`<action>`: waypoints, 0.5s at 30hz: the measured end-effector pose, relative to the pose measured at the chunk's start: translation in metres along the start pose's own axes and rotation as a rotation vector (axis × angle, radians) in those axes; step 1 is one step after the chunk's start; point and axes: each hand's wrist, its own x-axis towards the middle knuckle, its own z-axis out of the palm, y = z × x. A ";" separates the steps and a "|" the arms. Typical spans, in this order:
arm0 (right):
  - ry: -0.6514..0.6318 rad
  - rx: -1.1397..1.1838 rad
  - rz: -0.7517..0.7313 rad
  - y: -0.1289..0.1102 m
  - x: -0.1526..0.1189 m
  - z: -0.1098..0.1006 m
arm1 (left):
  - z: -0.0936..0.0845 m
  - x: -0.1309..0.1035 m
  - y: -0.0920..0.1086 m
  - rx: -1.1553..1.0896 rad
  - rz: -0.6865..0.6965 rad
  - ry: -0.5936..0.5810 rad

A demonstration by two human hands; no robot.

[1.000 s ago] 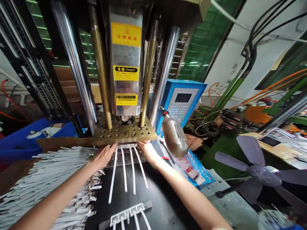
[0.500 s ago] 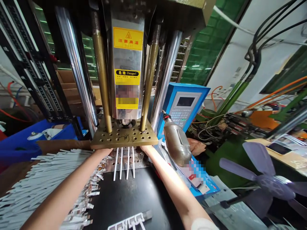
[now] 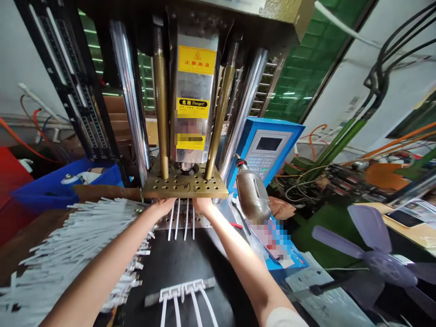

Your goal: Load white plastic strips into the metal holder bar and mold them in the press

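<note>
Both arms reach forward to a press with a drilled brass-coloured plate (image 3: pixel 185 184). My left hand (image 3: pixel 165 206) is at the plate's front edge, fingers hidden under it. Just right of the white strips, my right hand (image 3: pixel 203 205) is likewise under the plate, its fingers out of sight. Several thin white strips (image 3: pixel 178 220) hang toward me between the hands, over the black surface (image 3: pixel 150 259). Nearer to me lies a white moulded piece (image 3: pixel 182 289) with strips attached. A large pile of white strips (image 3: pixel 85 236) lies beside my left forearm.
A blue control box (image 3: pixel 269 145) stands right of the press, with a metal-bodied tool (image 3: pixel 252 193) before it. A fan (image 3: pixel 384 263) is at the lower right. Blue bin (image 3: pixel 64 181) sits left. Steel columns (image 3: pixel 131 95) flank the press.
The view has shifted, so the press sits further right and more of the near white piece shows. Both hands show slightly more at the plate's front edge.
</note>
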 end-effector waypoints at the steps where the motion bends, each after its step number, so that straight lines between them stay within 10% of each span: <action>1: -0.020 -0.008 -0.004 -0.003 -0.009 -0.003 | -0.003 -0.003 0.005 -0.007 -0.004 -0.010; 5: -0.116 0.036 -0.040 -0.006 -0.095 -0.012 | -0.014 -0.071 0.023 -0.054 -0.017 -0.076; 11: -0.186 0.149 -0.198 -0.001 -0.294 -0.055 | -0.048 -0.290 0.058 -0.027 0.228 -0.054; 15: -0.220 -0.056 -0.289 -0.015 -0.354 -0.073 | -0.052 -0.373 0.069 0.016 0.055 -0.031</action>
